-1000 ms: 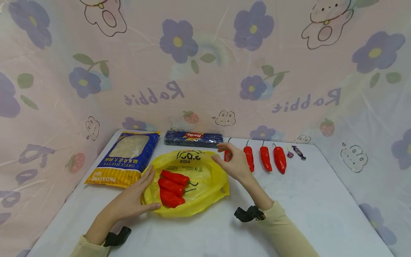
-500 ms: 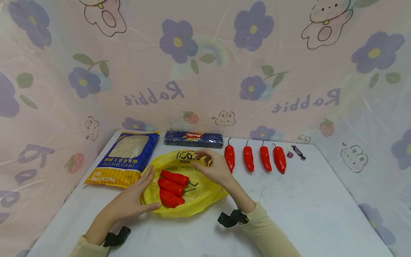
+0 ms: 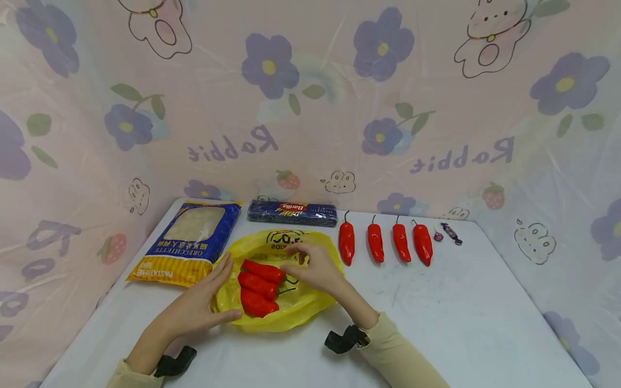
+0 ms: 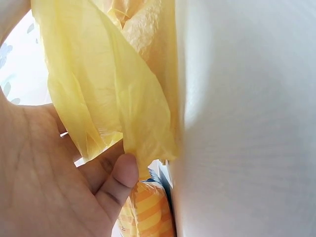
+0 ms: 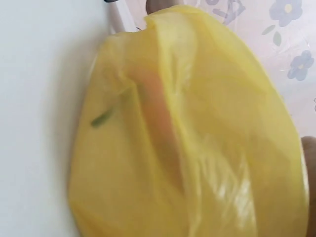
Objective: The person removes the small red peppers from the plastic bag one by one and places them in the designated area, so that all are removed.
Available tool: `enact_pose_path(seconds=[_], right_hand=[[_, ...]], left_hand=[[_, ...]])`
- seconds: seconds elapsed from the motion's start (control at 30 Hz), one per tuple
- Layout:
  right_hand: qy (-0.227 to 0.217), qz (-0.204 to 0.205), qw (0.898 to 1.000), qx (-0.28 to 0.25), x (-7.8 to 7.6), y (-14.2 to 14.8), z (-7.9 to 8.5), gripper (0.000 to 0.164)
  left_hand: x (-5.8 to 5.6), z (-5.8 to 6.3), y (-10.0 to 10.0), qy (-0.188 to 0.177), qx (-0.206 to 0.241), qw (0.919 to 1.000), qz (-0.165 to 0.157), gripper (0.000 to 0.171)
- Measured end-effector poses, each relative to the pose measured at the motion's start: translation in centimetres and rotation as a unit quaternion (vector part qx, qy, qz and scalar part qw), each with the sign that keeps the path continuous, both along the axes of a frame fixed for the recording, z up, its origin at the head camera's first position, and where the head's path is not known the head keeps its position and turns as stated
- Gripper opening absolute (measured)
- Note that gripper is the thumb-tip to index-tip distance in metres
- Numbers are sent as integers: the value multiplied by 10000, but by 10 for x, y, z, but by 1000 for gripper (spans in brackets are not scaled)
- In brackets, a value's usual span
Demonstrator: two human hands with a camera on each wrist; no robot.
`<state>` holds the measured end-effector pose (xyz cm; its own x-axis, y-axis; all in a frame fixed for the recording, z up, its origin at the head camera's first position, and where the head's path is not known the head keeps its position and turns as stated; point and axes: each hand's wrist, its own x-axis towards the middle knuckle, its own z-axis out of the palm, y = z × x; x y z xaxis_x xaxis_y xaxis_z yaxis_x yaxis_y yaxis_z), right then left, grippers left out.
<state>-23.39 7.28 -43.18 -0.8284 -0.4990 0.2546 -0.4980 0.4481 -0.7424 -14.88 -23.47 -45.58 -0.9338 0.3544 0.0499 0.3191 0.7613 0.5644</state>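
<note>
A yellow plastic bag [image 3: 303,307] lies on the table with its mouth spread wide, and three red chili peppers [image 3: 257,288] rest inside it. My left hand [image 3: 199,304] touches the bag's left side, its fingers extended along the edge and its thumb at the front rim. In the left wrist view the thumb [image 4: 126,170] lies against the yellow film. My right hand [image 3: 315,269] reaches over the bag's mouth, thumb and forefinger apart beside the uppermost pepper's stem end. In the right wrist view, the bag [image 5: 227,128] covers most of the scene and hides the fingers.
An orecchiette pasta bag [image 3: 186,242] lies left of the yellow bag. Behind stands a blue spaghetti pack [image 3: 291,213]. Several red peppers [image 3: 374,242] lie in a row at right, beside a lollipop [image 3: 438,236] and a wrapped candy [image 3: 452,233]. Patterned cloth [image 3: 315,124] hangs behind.
My right hand has moved left and down, from above the bag's right edge to over its mouth near the peppers. The left hand stays in place.
</note>
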Motion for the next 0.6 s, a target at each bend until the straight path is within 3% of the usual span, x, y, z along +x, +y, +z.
enact_pose_path(seconds=[0.17,0.6], right_hand=[[-83,207,9996,178,0,-1,-7,39],[-132,129,9972,730,3,-8,-16,40]], left_hand=[[-1,-1,0,-7,-34,10000,11,116],[-1,-4,-1,68,-18,10000,-43,116]])
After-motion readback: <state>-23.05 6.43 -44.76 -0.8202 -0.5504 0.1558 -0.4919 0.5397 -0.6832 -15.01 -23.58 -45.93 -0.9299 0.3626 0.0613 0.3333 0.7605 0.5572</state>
